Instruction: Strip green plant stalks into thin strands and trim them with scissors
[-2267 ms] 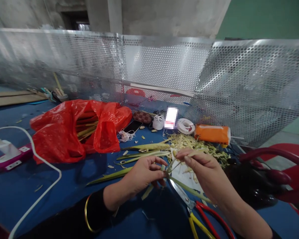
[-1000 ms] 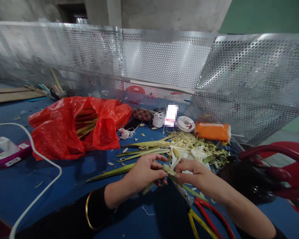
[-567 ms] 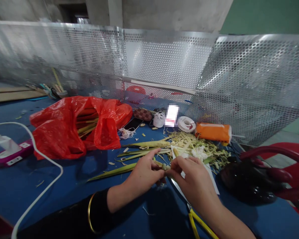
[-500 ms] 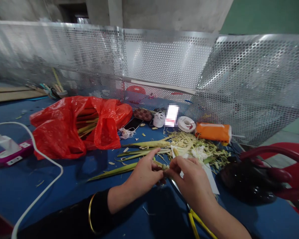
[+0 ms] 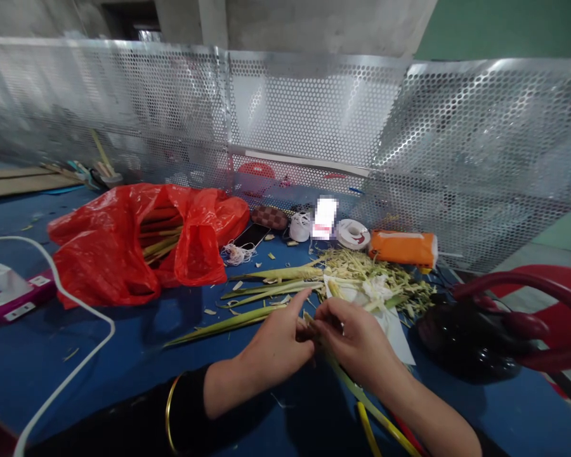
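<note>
Left hand and right hand touching, both pinched shut on leaf strip. Strip tail trails beneath right wrist, near scissors. Step, likely: folding strip end. Next fold needs firm left pinch, no slack.

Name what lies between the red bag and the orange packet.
In the head view: a dark phone, a brown pouch, a white thread spool, a blurred white item and a white tape roll.

Green leaf strip, red bag, blue tbl
</note>
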